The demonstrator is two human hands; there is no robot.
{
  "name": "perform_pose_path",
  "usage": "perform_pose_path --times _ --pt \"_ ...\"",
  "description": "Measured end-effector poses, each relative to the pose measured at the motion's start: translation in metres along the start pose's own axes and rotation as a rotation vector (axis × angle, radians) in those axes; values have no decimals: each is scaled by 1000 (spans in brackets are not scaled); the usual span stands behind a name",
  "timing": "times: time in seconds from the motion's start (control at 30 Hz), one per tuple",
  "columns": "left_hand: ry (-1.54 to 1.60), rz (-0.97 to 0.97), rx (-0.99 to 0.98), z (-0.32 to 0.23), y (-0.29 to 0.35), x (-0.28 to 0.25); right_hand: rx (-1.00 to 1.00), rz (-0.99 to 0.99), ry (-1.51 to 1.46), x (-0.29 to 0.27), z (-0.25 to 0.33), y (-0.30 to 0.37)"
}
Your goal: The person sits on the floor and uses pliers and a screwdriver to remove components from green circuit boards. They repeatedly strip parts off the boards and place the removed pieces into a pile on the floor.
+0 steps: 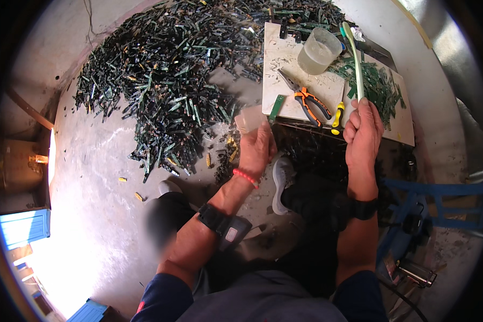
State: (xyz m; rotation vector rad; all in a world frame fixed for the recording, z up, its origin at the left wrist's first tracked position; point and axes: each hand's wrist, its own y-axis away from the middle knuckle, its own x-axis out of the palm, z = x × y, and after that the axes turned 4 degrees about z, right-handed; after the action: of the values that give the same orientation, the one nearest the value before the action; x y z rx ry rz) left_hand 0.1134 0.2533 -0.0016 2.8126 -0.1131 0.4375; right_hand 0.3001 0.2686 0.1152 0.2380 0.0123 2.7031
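Observation:
My right hand [365,129] is closed around the lower end of a toothbrush [355,61]. Its pale green handle points away from me, the bristled head at the far end. My left hand [258,144] pinches a small pale, translucent rectangular piece [249,119]; its exact kind I cannot make out. Just beyond the hands is a whitish board [276,45]. On it lie orange-and-black pliers [305,97] and a stubby yellow-and-black screwdriver [337,119]. A clear plastic cup [317,52] with cloudy contents stands behind them. One green strip [276,107] rests at the board's near edge.
A wide heap of dark green strips [166,80] covers the floor at the far left. More green strips [367,80] lie on the board's right side. A blue frame [440,201] stands at the right. Small yellow pieces [138,197] are scattered on the floor.

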Motion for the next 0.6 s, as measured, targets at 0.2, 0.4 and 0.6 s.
perform_pose_path --times 0.2,0.4,0.6 --pt "22 3 8 7 -4 -2 185 372 290 -34 0 10" --pt "38 -17 -1 -2 -1 0 138 567 547 -45 -17 6" --pt "68 -24 -53 -8 0 -1 155 587 563 -38 -33 0"
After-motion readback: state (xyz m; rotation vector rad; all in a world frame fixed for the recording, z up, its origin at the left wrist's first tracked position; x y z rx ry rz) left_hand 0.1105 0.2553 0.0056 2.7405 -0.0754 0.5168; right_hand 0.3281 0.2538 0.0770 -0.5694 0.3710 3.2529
